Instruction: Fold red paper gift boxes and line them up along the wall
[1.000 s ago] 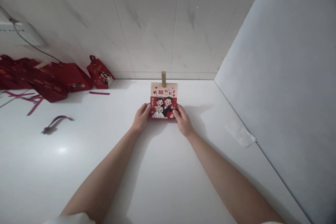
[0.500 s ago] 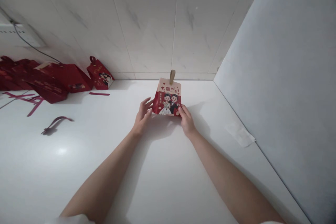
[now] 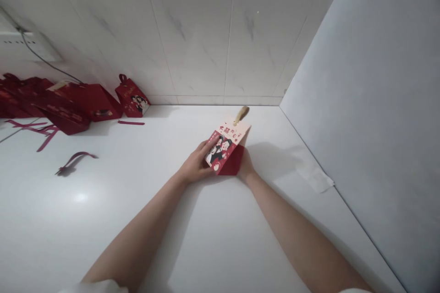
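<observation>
A small red and cream gift box (image 3: 227, 144) with a cartoon couple on its front and a tan loop handle sits tipped to the right on the white table (image 3: 103, 201). My left hand (image 3: 197, 165) presses its fingers against the printed front face. My right hand (image 3: 244, 165) holds the box from behind on the right, its fingers mostly hidden by the box. The red side panel faces me.
Several red gift boxes (image 3: 68, 103) are heaped at the far left by the tiled wall, one upright box (image 3: 132, 97) beside them. Dark red ribbons (image 3: 74, 160) lie loose on the table. A grey panel (image 3: 378, 100) walls the right side, with a white tape scrap (image 3: 314, 175) at its base.
The box stood upright facing me; it has been turned and tipped to the right. My left hand moved onto its front face, and my right hand slid behind it.
</observation>
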A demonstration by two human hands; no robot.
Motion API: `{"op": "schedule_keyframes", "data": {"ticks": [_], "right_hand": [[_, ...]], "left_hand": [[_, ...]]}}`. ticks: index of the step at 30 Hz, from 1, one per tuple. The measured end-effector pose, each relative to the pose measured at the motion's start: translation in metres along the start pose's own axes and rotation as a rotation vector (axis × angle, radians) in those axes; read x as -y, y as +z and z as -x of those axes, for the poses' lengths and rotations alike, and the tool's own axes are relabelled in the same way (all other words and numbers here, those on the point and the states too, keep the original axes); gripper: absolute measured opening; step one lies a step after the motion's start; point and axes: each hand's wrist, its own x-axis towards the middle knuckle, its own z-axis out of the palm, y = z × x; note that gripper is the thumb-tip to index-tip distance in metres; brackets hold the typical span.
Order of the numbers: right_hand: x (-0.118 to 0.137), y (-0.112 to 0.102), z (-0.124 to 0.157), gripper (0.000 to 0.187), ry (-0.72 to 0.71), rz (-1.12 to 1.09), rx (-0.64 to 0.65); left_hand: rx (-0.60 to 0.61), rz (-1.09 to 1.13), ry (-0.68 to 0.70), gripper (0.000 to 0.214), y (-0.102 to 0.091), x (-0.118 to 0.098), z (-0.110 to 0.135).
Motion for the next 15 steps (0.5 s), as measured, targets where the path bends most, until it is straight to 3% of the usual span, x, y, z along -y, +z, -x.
{"op": "schedule_keyframes", "data": {"ticks": [5,10,12,15], "right_hand": [[0.012,-0.001,0.003,0.066,0.071,-0.182,0.105],[0.001,-0.001,-0.004,0.051,0.164,-0.241,-0.031],[-0.004,-0.003,-0.008,0.046,0.204,-0.315,-0.076],[-0.006,-0.007,-0.011,0.043,0.244,-0.378,-0.094]], "left_hand": [[-0.267,0.117,-0.138,0.077,0.001,-0.002,-0.001],[-0.453,0.226,-0.318,0.081,0.001,0.005,-0.004],[-0.491,0.29,-0.327,0.068,0.002,0.011,-0.006],[-0.457,0.311,-0.328,0.042,0.001,0.016,-0.006]]}}
